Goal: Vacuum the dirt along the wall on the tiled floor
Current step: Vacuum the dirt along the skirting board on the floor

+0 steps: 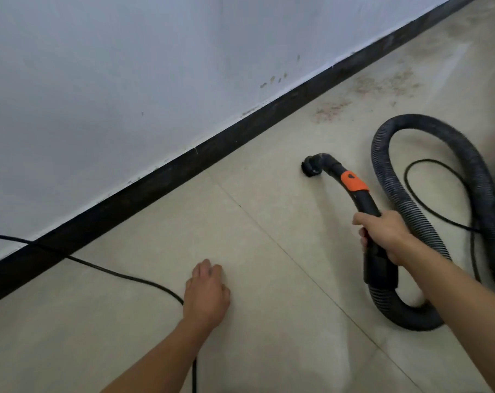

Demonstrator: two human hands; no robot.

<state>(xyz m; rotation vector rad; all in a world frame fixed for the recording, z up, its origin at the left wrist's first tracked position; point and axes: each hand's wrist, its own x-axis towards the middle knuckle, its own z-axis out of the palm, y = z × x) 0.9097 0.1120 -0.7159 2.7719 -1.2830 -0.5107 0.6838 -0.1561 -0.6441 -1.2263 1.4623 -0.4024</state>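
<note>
Two hands (206,292) (384,236), one vacuum hose (474,168), two cord stretches (121,275) (427,205), three dirt patches (331,110) (385,83) (447,34)

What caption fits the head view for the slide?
Vacuum wand in right grip, nozzle short of the dirt along the baseboard; left grip rests on tile.

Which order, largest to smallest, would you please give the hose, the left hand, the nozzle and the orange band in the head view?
1. Hose: largest by far.
2. Left hand, though nearness to the camera enlarges it.
3. Nozzle and orange band on the tube look alike; I would not rank them.
</note>
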